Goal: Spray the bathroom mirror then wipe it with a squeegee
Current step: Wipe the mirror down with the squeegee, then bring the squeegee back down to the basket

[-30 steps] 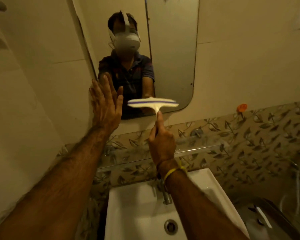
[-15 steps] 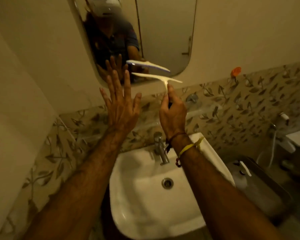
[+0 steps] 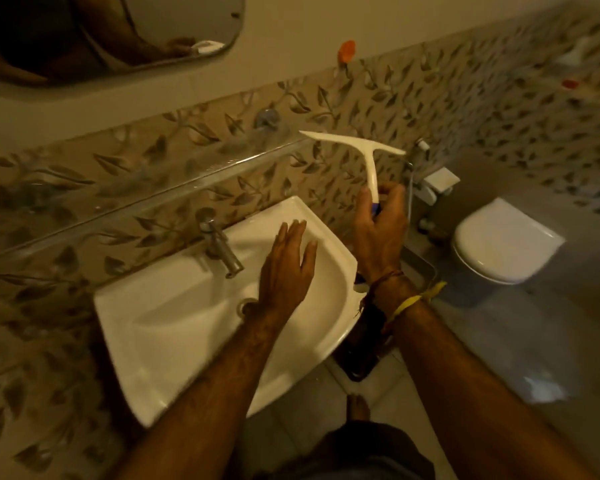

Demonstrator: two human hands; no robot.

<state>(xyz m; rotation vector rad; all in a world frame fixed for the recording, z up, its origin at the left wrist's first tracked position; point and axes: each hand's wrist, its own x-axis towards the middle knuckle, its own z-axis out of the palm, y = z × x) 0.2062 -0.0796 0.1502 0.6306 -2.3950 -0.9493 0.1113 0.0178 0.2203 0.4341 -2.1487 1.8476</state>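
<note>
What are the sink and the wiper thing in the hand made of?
The sink looks like glossy white ceramic: smooth, with soft reflections. The squeegee in the right hand looks like matte white plastic, thin and moulded, though I can't be sure.

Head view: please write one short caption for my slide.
Right hand holds the white squeegee upright beside the sink; open left hand hovers over the basin, mirror above.
</note>
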